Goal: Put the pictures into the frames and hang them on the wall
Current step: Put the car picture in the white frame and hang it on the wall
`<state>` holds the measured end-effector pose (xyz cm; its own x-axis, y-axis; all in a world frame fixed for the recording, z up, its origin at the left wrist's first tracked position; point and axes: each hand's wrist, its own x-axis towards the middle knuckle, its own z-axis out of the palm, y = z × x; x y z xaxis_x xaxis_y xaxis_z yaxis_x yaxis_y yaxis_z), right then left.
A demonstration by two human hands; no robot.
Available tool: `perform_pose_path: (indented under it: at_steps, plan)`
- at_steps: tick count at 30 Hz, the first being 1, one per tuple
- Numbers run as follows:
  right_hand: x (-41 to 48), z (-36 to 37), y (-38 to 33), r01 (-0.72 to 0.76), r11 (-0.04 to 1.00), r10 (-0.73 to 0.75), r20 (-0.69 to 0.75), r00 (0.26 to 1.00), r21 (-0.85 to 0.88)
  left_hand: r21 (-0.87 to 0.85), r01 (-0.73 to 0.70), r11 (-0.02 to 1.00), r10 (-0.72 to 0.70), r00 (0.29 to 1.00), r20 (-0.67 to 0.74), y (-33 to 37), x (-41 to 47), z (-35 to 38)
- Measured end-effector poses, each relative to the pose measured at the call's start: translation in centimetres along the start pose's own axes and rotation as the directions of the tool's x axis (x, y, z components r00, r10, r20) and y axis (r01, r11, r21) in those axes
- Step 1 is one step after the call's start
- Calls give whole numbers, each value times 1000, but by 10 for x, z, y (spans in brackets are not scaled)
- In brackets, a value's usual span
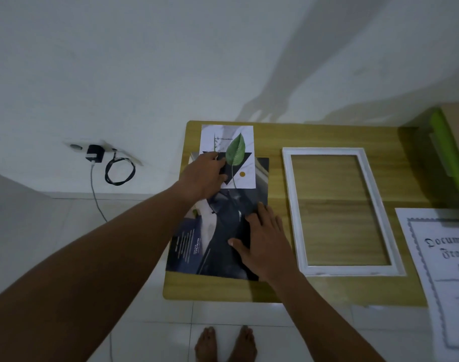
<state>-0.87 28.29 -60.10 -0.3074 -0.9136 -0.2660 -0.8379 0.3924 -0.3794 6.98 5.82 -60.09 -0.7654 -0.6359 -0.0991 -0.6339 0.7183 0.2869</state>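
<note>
Presently the left hand (204, 176) is pinching the left edge of the leaf picture (236, 152), which is lying at the worktop's (275, 137) far left partly over a dark poster (218, 241), while the right hand (265, 239) is pressing flat on that poster, just beside the white frame (296, 212).

Bare table (272, 137) strip behind white frame (296, 218) and narrow gap between frame and dark poster (218, 244) passable; wall (170, 61) blocks rear, green-edged box (447, 158) and document sheet (437, 257) crowd right.
</note>
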Motion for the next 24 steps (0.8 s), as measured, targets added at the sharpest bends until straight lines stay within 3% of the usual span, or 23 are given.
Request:
perform_pose_path:
  at_steps: [12,17,24]
  plan:
    - [-14,2,-5,-3,1000,3,-35,999,-3,-34,-5,999,5,1000,-20,-7,12,2]
    - [-9,-3,0,-19,1000,19,107,994,5,-39,-9,999,9,1000,-17,-6,11,0]
    - [-25,-6,2,8,1000,-6,144,990,-11,-41,-1,999,0,1000,-29,-4,8,0]
